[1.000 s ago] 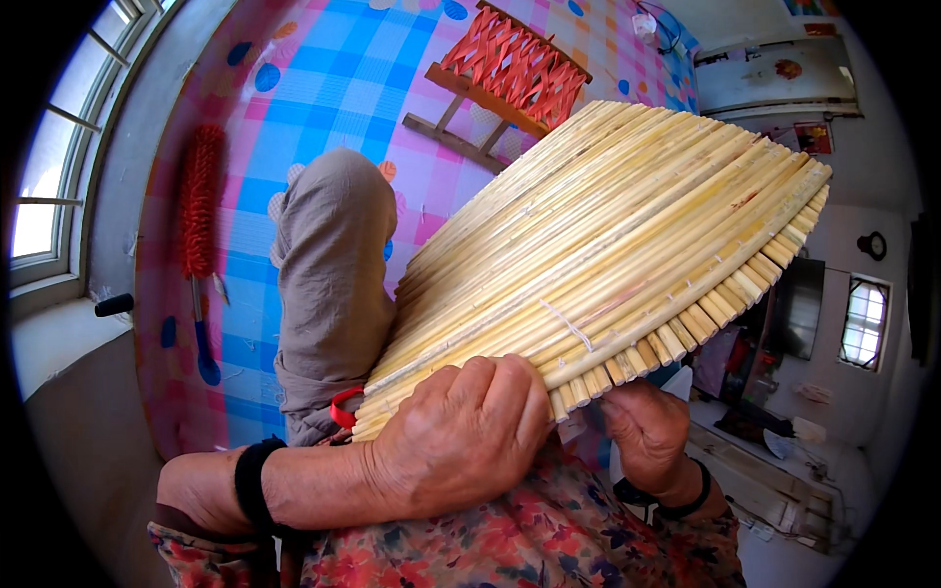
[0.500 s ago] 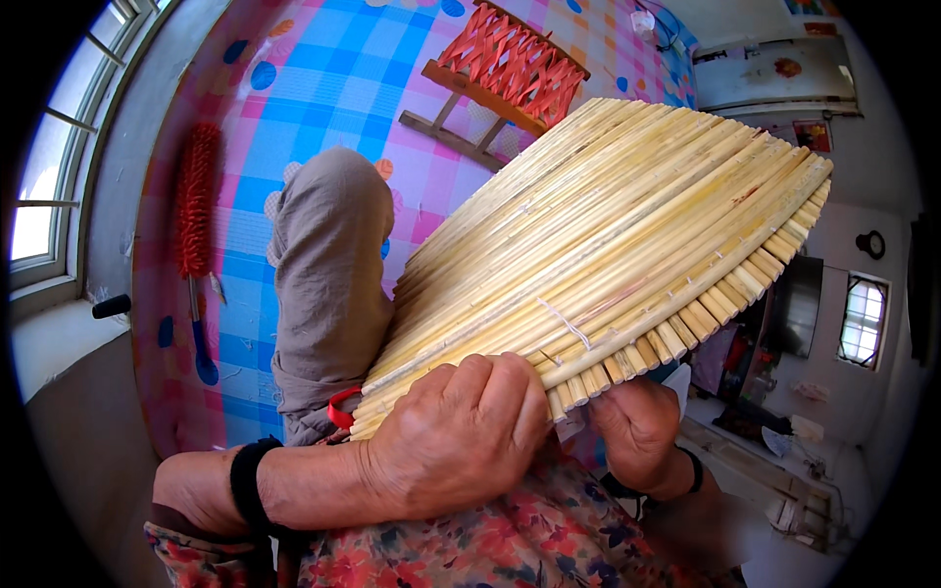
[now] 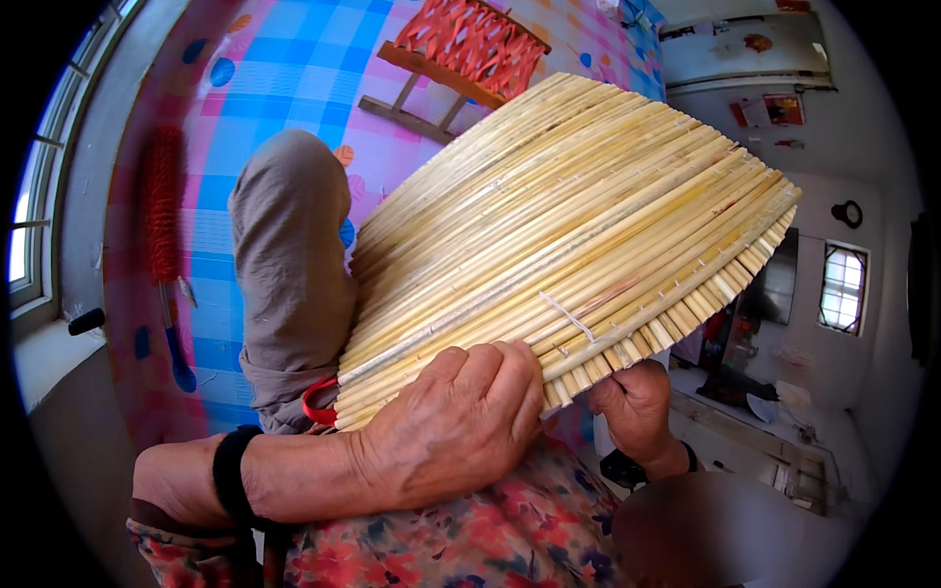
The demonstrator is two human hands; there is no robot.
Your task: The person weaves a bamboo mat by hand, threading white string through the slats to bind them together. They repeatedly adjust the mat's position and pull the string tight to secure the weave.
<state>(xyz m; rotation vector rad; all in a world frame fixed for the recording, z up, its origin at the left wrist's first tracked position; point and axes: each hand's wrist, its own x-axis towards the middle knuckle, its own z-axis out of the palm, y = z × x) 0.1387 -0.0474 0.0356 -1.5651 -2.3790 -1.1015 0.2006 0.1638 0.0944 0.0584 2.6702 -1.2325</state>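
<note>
A stiff mat of pale plant stalks (image 3: pixel 549 235), sewn with white thread, is held tilted in front of me. Along its right edge, the cut ends of a second, crosswise layer stick out. My left hand (image 3: pixel 456 416) is closed over the mat's near edge, its knuckles up. Just below the right edge, my right hand (image 3: pixel 637 402) is closed with the thumb pressed to the fingers; whatever it pinches cannot be made out. A loose white thread (image 3: pixel 569 316) lies across the stalks near my left hand. At the near left corner is a red strip (image 3: pixel 316 402).
My bent knee in grey trousers (image 3: pixel 289 225) is left of the mat. A small wooden stool with red webbing (image 3: pixel 470 44) stands beyond on the checked cloth (image 3: pixel 294 69). Far left lies a red fluffy duster (image 3: pixel 163 211) with a blue handle, beside the window (image 3: pixel 44 186).
The whole view has shifted, so the surroundings and mat sit further left. My right hand has moved slightly up and away from the mat's edge. My left hand keeps its grip.
</note>
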